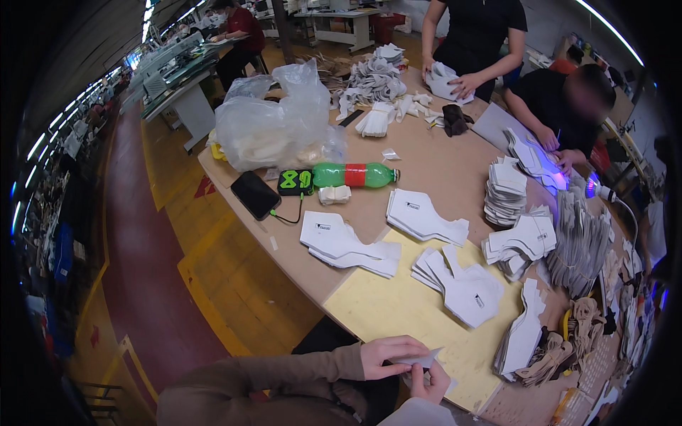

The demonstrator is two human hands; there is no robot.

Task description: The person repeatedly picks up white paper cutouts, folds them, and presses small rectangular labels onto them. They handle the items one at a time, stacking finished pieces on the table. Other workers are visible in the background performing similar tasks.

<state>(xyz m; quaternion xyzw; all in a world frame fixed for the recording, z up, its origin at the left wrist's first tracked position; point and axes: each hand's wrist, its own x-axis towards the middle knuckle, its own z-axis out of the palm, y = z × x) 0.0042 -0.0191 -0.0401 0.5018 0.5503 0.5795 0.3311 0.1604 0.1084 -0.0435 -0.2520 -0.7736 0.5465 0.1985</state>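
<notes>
At the table's near edge, my left hand (392, 356) pinches a small pale grey-white cut piece (425, 358) from the left, thumb beneath the fingers. My right hand (430, 384) grips the same piece from below with curled fingers, partly hiding it. Just beyond lies a yellow sheet (376, 307) on the table. Fanned stacks of white cut pieces rest on and around it: a left stack (341, 241), a far stack (425, 216), a middle stack (469, 292) and a right stack (522, 330).
A green bottle (334, 175), black phone (256, 195), cabled power bank (295, 182) and large plastic bag (266, 121) line the far left side. More stacks (506, 192) and tied brown strips (550, 358) crowd the right. Across the table, one person (483, 42) stands and another (561, 106) bends near a purple lamp (593, 186).
</notes>
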